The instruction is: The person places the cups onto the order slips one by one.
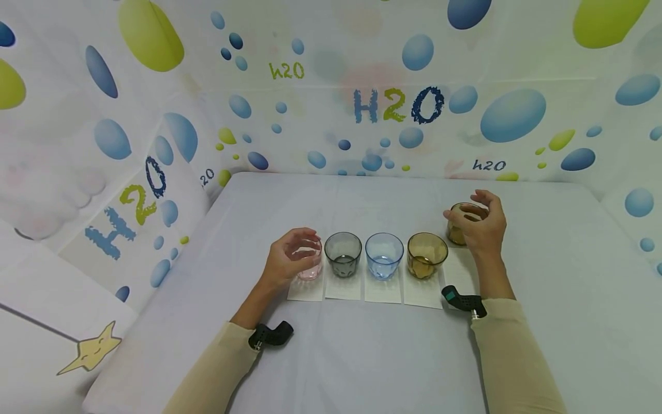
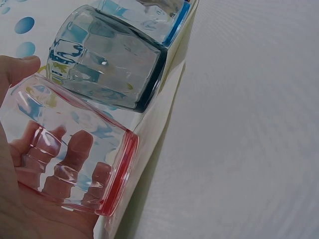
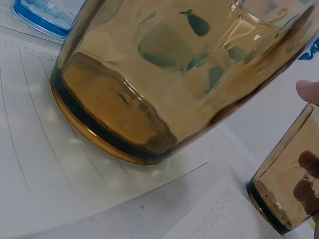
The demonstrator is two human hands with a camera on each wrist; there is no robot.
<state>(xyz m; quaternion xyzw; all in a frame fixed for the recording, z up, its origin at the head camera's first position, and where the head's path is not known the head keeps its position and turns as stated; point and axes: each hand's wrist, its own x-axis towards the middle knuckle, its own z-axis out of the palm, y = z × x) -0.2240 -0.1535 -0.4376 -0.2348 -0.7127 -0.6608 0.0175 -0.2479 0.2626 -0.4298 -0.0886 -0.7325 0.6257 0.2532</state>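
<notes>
My left hand [image 1: 287, 257] curls round a clear pink glass [image 1: 310, 275] at the left end of a row of glasses. The left wrist view shows fingers behind this pink glass [image 2: 112, 132] and the thumb at its near side. My right hand [image 1: 485, 227] holds an amber glass [image 1: 455, 234] by its side, farther back than the row; whether its base touches the table I cannot tell. Between the hands stand a grey glass [image 1: 343, 256], a blue glass [image 1: 384, 257] and another amber glass [image 1: 427, 256], all upright. That amber glass [image 3: 149, 89] looms large in the right wrist view.
White paper cards [image 1: 383, 293] lie side by side under the row, and one card [image 1: 460, 267] extends in front of the right-hand glass. A white cloth covers the table [image 1: 351, 356]. Printed curtains [image 1: 331, 109] stand behind and at the sides.
</notes>
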